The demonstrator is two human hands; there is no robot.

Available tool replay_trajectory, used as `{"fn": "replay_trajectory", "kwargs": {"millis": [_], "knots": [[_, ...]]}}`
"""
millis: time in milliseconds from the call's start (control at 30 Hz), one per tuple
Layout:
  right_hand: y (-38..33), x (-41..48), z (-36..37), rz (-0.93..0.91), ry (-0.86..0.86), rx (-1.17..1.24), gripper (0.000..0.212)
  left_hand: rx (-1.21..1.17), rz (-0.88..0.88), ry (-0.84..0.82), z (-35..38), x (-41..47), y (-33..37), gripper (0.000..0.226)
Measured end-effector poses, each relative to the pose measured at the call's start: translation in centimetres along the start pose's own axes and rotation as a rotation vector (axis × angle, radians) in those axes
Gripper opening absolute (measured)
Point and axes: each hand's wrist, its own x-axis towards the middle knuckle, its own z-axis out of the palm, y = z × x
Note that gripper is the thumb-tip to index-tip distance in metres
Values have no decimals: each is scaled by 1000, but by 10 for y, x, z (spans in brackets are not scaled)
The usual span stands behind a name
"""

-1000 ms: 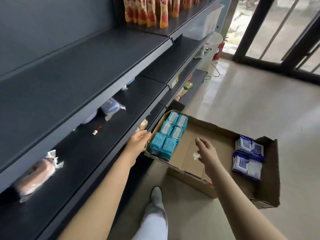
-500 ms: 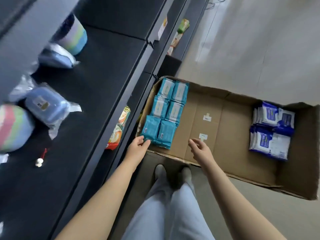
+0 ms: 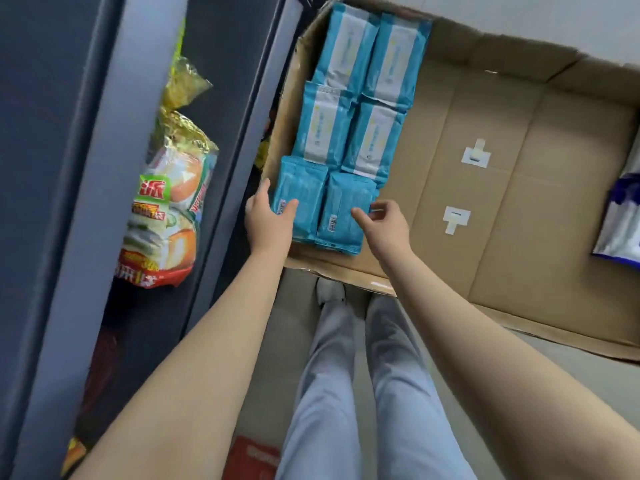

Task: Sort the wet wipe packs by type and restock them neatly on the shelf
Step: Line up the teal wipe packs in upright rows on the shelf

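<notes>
Several teal wet wipe packs (image 3: 349,109) lie in two rows at the left end of an open cardboard box (image 3: 502,209). The two nearest packs lie face down, barcodes up. My left hand (image 3: 268,216) rests on the near left teal pack (image 3: 304,188), thumb on its top and fingers at its left side. My right hand (image 3: 384,223) touches the right edge of the near right teal pack (image 3: 343,206), fingers loosely curled. Blue and white wipe packs (image 3: 620,220) lie at the box's right end, cut off by the frame edge.
A dark metal shelf unit (image 3: 104,168) runs along the left, close to the box's left wall. A snack bag (image 3: 166,209) lies on a low shelf. My legs and a white shoe (image 3: 330,289) stand just before the box's near wall. White tape pieces (image 3: 476,155) mark the box floor.
The view has dropped much closer to the box. Both hands have moved forward over the near wall onto the two nearest teal packs.
</notes>
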Motion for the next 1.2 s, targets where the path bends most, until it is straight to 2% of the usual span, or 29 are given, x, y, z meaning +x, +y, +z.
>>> {"fn": "replay_trajectory", "kwargs": {"millis": [133,267,367,467,600,700,767,833,933,1000,1100,1133,1200], "knots": [[8,12,2,31,19,29,26,120,-8,35,9,7,-5,55],[9,13,3,50,-10,137,15,140,-10,37,10,6,-3,45],[1,1,-7,6,5,230,13,42,-20,-3,3,-4,1,39],[-13,-21,-30,-24,-30,355,7,-174,-71,-68,-17,-27,10,34],[-45,-77,-74,-34,-125,505,24,-368,-58,-161,-58,-80,37,30],[-80,-138,-112,-95,-163,461,26,-473,-47,-236,-99,-138,71,32],[-102,-183,-136,-160,-240,429,38,-548,-40,-275,-126,-179,92,34],[-121,-222,-154,-203,-303,365,53,-628,-24,-321,-151,-219,112,46],[-138,-264,-173,-268,-420,290,69,-757,-15,-331,-174,-269,131,79],[-147,-283,-184,-286,-518,270,71,-865,-4,-360,-182,-294,139,70],[-165,-308,-202,-236,-674,405,52,-1080,-26,-415,-190,-334,153,36],[-169,-315,-208,-209,-718,455,51,-1152,-39,-429,-192,-348,156,30],[-174,-325,-222,-188,-794,506,56,-1298,-59,-428,-195,-374,159,35]]}}
